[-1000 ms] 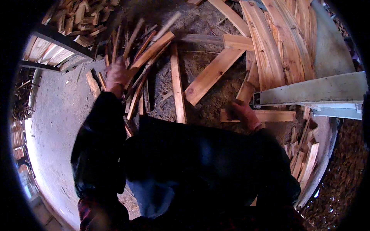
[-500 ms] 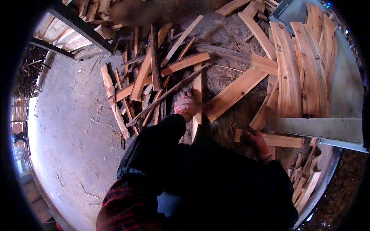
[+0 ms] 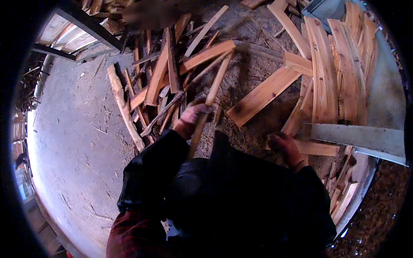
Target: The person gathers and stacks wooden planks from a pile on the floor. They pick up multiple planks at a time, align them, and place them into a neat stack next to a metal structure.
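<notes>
My left hand point(image 3: 192, 117) is closed around a narrow wooden strip point(image 3: 212, 92), which slants up and away to the right beside a pile of loose wood. The strip's near end runs down in front of my dark jacket. My right hand point(image 3: 285, 148) is over the left part of a short board point(image 3: 320, 148), its fingers curled and in shadow. Whether those fingers grip the board or something else is hidden. Between the hands, a wide plank point(image 3: 262, 99) lies slanted on the debris-strewn ground.
Loose sticks and slabs point(image 3: 167, 77) are heaped ahead on the left. To the right, long boards point(image 3: 325, 73) stand in a row next to a pale metal ledge point(image 3: 357, 133). Bare concrete floor point(image 3: 90, 124) stretches along the left, below a dark frame bar point(image 3: 90, 26).
My left hand has moved left, and the strip in it has swung from nearly straight ahead to a slant. My right hand stays by the short board. The view has shifted slightly.
</notes>
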A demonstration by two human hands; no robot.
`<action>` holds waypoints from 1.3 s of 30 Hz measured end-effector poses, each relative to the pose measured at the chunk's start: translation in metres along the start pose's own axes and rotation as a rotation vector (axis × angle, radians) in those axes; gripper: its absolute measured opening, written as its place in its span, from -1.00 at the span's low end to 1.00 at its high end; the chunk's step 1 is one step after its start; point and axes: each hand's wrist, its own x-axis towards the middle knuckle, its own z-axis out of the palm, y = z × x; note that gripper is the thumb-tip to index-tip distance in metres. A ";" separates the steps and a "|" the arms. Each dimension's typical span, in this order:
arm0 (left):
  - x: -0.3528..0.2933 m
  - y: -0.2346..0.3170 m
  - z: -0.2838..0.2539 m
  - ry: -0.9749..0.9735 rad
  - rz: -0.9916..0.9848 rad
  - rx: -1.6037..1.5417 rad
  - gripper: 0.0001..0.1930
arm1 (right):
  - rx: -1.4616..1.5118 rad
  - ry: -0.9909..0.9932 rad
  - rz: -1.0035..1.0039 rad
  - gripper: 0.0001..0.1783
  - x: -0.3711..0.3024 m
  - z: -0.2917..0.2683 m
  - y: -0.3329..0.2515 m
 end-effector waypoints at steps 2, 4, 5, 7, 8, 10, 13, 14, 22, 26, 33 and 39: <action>-0.003 0.021 -0.023 -0.059 0.167 0.167 -0.62 | 0.103 0.012 0.028 -0.54 -0.005 0.010 -0.018; -0.022 0.062 -0.002 0.097 -0.029 0.091 -0.60 | 0.001 0.035 -0.078 -0.57 -0.015 0.007 -0.027; -0.024 0.080 -0.018 0.158 -0.029 0.170 -0.56 | 0.032 0.028 -0.070 -0.57 -0.015 0.010 -0.028; -0.013 0.090 -0.060 0.344 0.380 0.621 -0.46 | 0.089 0.010 -0.057 -0.56 -0.015 0.011 -0.023; -0.015 0.097 -0.084 0.419 0.376 0.677 -0.40 | 0.009 -0.024 -0.168 -0.57 -0.009 0.006 -0.004; -0.006 0.119 -0.098 0.556 0.419 0.921 -0.34 | -0.051 -0.035 -0.295 -0.57 0.007 -0.015 0.029; -0.016 0.138 -0.093 0.639 0.402 1.227 -0.35 | 0.218 -0.067 -0.083 -0.58 0.010 -0.014 0.022; -0.012 0.141 -0.093 0.637 0.432 1.268 -0.34 | 0.310 -0.060 -0.019 -0.59 0.014 -0.012 0.021; -0.060 0.158 -0.002 0.596 0.222 1.542 -0.23 | 0.352 -0.214 -0.064 -0.54 0.003 -0.026 -0.040; -0.073 0.161 0.036 0.484 0.074 1.587 -0.28 | 0.405 -0.199 -0.097 -0.55 -0.016 -0.031 -0.096; -0.004 0.103 0.059 0.254 0.276 1.800 -0.54 | -0.417 -0.142 -0.663 -0.47 0.061 -0.082 -0.069; 0.064 0.054 0.039 0.267 1.045 1.847 -0.62 | -0.341 -0.154 -0.582 -0.44 0.081 -0.020 -0.084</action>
